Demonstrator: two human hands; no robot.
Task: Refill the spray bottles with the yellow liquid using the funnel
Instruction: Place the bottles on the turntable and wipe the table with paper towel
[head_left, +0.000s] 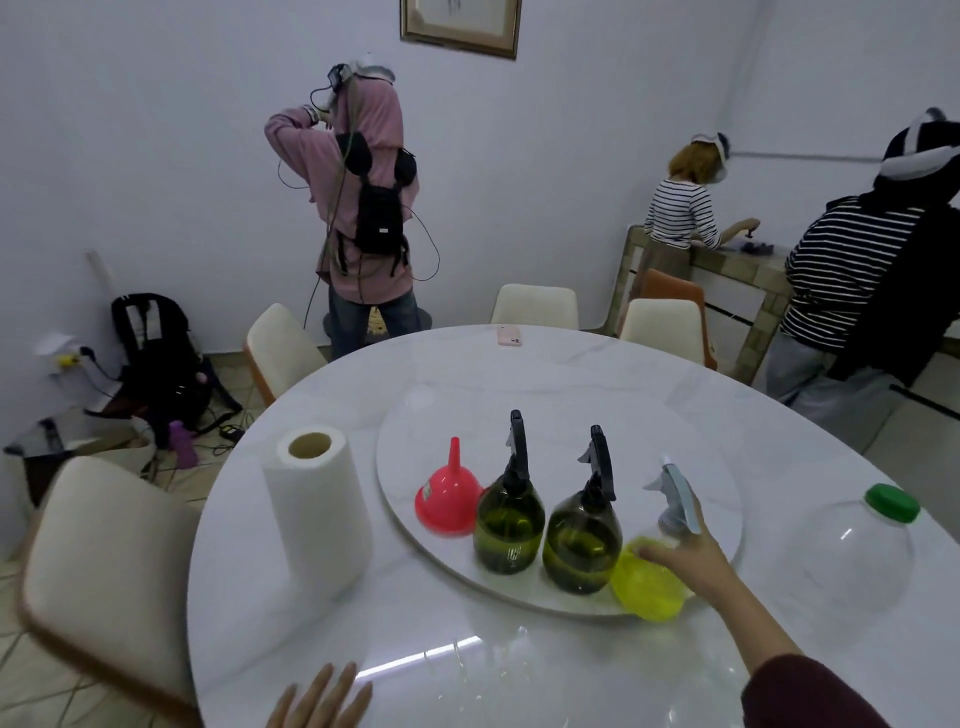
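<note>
Two dark green spray bottles (509, 530) (582, 551) with black trigger heads stand side by side on a round white turntable (623, 415). A pink funnel (449, 499) sits mouth down to their left. A yellow spray bottle (649, 587) with a pale grey trigger head stands at the turntable's near right edge. My right hand (685, 556) rests against its neck, fingers wrapped partly around it. My left hand (317, 699) hovers flat at the table's near edge, fingers apart, holding nothing. A large clear jug (847, 561) with a green cap stands at the right.
A paper towel roll (317, 509) stands upright left of the turntable. A pink phone (509, 335) lies at the table's far edge. Cream chairs (104, 561) surround the marble table. Three people stand behind, away from the table; bags and cables lie on the floor at left.
</note>
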